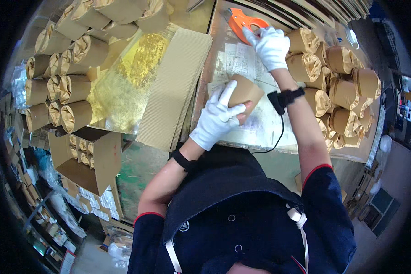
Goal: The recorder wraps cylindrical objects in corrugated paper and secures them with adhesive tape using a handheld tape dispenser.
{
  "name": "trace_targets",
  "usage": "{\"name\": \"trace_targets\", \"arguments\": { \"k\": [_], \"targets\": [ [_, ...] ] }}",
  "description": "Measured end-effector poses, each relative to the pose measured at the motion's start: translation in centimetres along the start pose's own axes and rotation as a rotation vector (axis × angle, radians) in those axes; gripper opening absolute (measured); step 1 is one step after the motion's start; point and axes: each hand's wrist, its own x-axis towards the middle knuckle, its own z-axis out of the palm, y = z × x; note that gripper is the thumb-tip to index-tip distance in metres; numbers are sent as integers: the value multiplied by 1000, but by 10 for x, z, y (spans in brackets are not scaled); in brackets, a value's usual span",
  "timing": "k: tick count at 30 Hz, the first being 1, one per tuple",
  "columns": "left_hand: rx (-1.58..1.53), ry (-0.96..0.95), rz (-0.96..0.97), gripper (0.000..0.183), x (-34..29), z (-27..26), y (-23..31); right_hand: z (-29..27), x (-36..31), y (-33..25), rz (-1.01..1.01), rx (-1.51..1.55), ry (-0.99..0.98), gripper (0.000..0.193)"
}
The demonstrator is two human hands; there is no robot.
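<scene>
My left hand (218, 116), in a white glove with some fingertips bare, grips a brown paper-wrapped roll (247, 91) above the worktable. The thumb and fingers wrap its near side. Farther off, my right hand (270, 49), also in a white glove, has its fingers on the ring-shaped end of an orange tape dispenser (239, 23); part of the grip is hidden behind the hand. Under the held roll lie printed paper sheets (235, 59) on the table.
Many similar wrapped rolls (345, 89) stand stacked at the right, with more (75, 89) at the left. A stack of corrugated cardboard sheets (176, 86) lies left of my left hand. Below the left stack sits an open carton (107, 157) with rolls inside. A black cable (282, 132) hangs from my right wrist.
</scene>
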Motion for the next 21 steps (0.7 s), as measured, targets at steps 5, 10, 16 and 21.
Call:
{"name": "trace_targets", "arguments": {
  "k": [5,10,16,21],
  "targets": [
    [-37,-212,-455,99,20,4,26,33,24,25,-11,-63,-375,76],
    [67,-240,-558,108,13,8,31,-85,-14,53,518,1571,-733,51],
    [-37,-253,-532,104,11,0,20,-178,-143,79,772,1412,-999,43],
    [270,-188,-169,98,20,-4,21,-145,-176,42,798,1276,-1005,52]
  ]
}}
